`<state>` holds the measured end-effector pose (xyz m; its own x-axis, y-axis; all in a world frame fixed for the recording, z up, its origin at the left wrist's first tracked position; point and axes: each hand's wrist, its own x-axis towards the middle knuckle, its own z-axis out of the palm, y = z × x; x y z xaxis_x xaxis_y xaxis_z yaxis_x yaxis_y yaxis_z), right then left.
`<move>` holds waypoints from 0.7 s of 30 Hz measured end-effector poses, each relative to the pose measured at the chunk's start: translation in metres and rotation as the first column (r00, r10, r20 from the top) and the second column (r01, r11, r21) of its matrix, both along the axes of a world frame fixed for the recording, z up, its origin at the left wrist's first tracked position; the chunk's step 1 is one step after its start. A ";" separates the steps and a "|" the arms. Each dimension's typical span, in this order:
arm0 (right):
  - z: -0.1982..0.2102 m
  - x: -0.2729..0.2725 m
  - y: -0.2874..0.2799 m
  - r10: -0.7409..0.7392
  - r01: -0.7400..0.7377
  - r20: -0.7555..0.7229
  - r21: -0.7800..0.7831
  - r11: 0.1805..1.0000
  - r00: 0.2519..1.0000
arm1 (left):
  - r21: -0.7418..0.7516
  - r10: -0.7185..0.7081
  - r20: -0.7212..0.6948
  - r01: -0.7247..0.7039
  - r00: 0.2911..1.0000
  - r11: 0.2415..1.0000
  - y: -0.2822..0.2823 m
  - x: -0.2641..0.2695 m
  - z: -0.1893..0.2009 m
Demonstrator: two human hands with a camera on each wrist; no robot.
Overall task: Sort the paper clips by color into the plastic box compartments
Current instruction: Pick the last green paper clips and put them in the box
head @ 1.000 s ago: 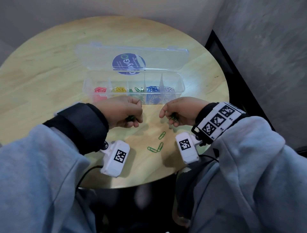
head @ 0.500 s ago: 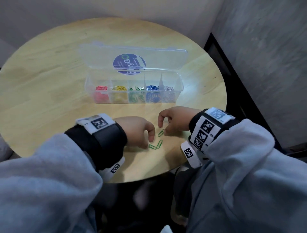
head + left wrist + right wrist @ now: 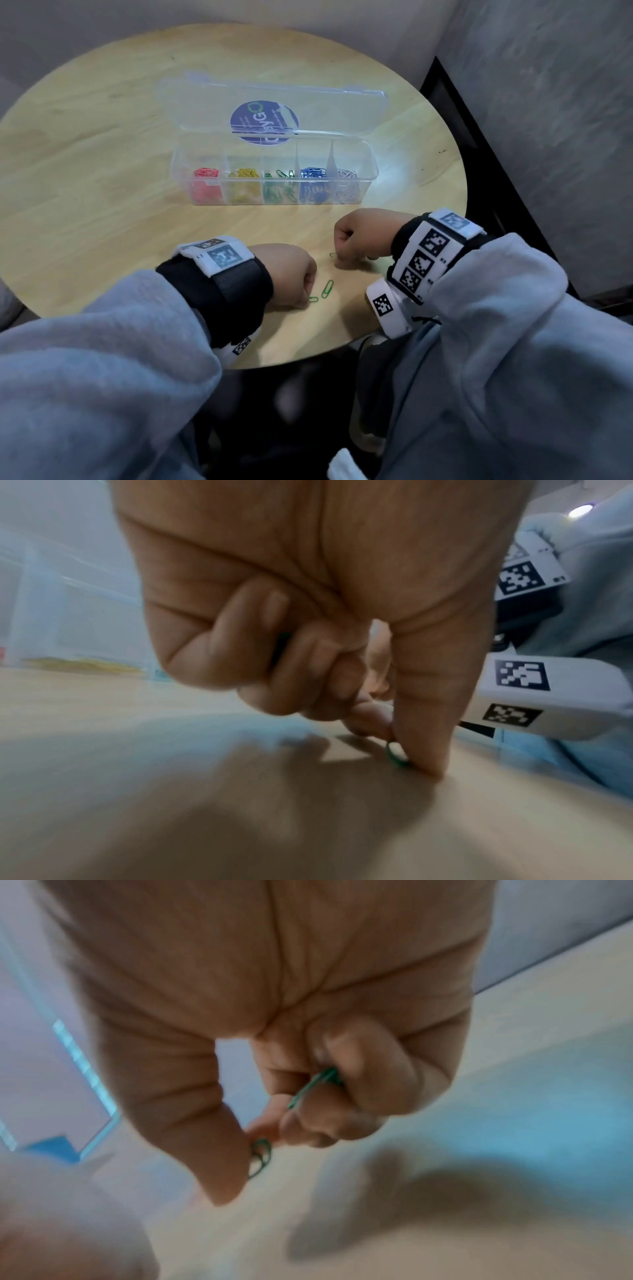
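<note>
A clear plastic box [image 3: 371,161] stands open on the round wooden table [image 3: 102,171], its compartments holding red, yellow, green, blue and silver paper clips. Near the table's front edge my left hand [image 3: 294,274] pinches a green clip [image 3: 396,756] against the wood between thumb and forefinger, with more green showing between its curled fingers. My right hand [image 3: 356,236] pinches another green clip [image 3: 260,1157] just off the table and keeps a further green clip [image 3: 313,1085] tucked under its curled fingers. One loose green clip [image 3: 327,289] lies between the hands.
The box lid [image 3: 274,106] with a round blue sticker lies flat behind the compartments. A grey wall and a dark gap run along the table's right side. The table edge is just below my wrists.
Both hands came down from in front of the box to the clips near the front edge. Each has closed its thumb and forefinger on a green clip; the right one has lifted slightly.
</note>
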<state>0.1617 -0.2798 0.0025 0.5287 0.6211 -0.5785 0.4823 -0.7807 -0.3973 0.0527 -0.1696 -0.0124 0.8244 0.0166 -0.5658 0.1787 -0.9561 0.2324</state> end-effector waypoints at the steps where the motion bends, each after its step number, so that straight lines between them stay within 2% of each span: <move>1: 0.001 0.002 -0.001 -0.039 0.040 -0.050 0.032 0.999 0.998 | -0.021 0.000 -0.010 0.000 1.000 1.000 0.002 0.000 0.000; 4: 0.004 0.006 -0.005 -0.151 0.177 -0.182 0.140 0.974 0.972 | -0.181 0.072 -0.054 -0.081 0.996 0.980 0.012 0.000 0.004; 6: 0.003 0.006 -0.007 -0.202 0.270 -0.304 0.201 0.942 0.931 | -0.356 0.149 -0.104 -0.176 0.983 0.918 0.019 0.001 0.010; 9: 0.002 0.008 -0.007 -0.252 0.396 -0.466 0.240 0.887 0.848 | -0.618 0.286 -0.161 -0.323 0.944 0.717 0.025 0.004 0.020; 11: 0.000 0.008 -0.005 -0.249 0.401 -0.508 0.213 0.891 0.825 | -0.719 0.397 -0.198 -0.408 0.896 0.563 0.028 0.005 0.025; 13: -0.003 0.007 -0.004 -0.246 0.373 -0.505 0.166 0.913 0.828 | -0.787 0.462 -0.248 -0.455 0.851 0.416 0.033 0.006 0.028; 16: -0.005 0.005 -0.002 -0.250 0.343 -0.468 0.122 0.931 0.847 | -0.844 0.503 -0.307 -0.475 0.808 0.248 0.040 0.007 0.031; 19: -0.003 0.003 -0.003 -0.161 0.217 -0.376 0.112 0.970 0.913 | -0.863 0.530 -0.348 -0.485 0.773 0.141 0.045 0.006 0.032; 21: -0.002 0.001 -0.005 -0.028 0.042 -0.212 0.064 0.997 0.977 | -0.863 0.557 -0.359 -0.494 0.749 0.108 0.046 0.005 0.033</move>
<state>0.1629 -0.2846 0.0009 0.4218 0.6460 -0.6362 0.3551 -0.7633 -0.5397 0.0580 -0.1236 0.0205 0.8591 -0.0048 -0.5118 0.5035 0.1874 0.8434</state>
